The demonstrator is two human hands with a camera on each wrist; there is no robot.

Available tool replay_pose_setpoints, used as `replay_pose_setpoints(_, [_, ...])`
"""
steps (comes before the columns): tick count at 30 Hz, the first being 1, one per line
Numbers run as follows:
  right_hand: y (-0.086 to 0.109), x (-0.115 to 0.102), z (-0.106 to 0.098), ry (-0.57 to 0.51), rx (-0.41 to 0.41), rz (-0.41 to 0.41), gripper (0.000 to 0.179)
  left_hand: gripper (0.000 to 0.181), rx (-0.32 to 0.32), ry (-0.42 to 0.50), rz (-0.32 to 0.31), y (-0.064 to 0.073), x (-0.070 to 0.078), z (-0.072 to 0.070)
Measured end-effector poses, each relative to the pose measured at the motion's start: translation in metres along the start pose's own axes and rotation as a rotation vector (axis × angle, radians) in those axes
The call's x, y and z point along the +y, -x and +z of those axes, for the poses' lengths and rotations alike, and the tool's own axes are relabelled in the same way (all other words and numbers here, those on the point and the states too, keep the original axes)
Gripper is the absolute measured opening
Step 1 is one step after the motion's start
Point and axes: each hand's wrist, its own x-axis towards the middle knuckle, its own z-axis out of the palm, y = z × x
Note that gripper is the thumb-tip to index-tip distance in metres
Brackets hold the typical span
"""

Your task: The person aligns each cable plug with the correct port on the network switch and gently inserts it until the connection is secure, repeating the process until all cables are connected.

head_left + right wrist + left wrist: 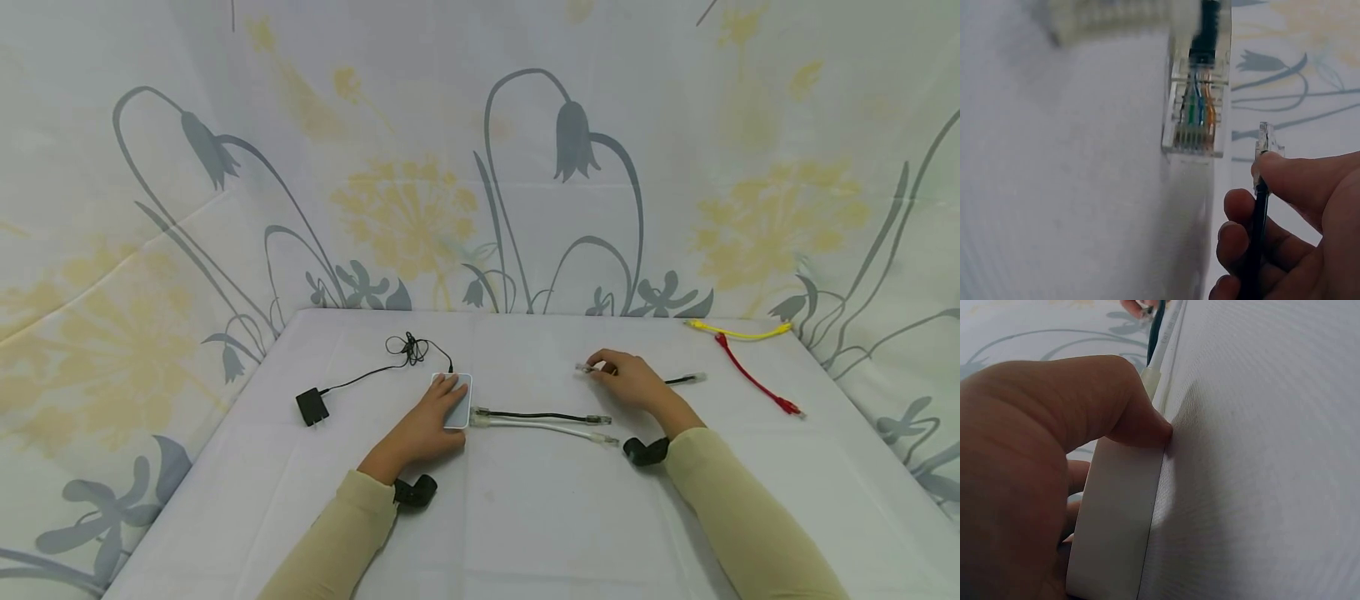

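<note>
My left hand [427,421] grips a small white network switch [457,414], fingers over its top and thumb against its near side. The left wrist view shows the thumb [1141,422] on the white casing [1119,512]. A black network cable [536,415] and a white network cable [547,427] run right from the switch, their other plugs free. Farther right, my right hand [630,379] pinches another black network cable [1260,215] just behind its clear plug [1264,134]. That cable's far end [697,377] sticks out beyond the hand.
A thin cord [356,379], bundled near the middle, joins the switch to a black power adapter [312,407] on the left. Yellow [742,336] and red [757,379] network cables lie at the back right. A patterned cloth [420,208] hangs behind the white tabletop [525,517].
</note>
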Motion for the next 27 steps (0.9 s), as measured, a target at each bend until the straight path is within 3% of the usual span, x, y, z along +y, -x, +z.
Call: replay_pose_setpoints(27, [0.003, -0.022, 0.016, -0.084, -0.024, -0.080, 0.024, 0.080, 0.001, -0.001, 0.000, 0.001, 0.001, 0.000])
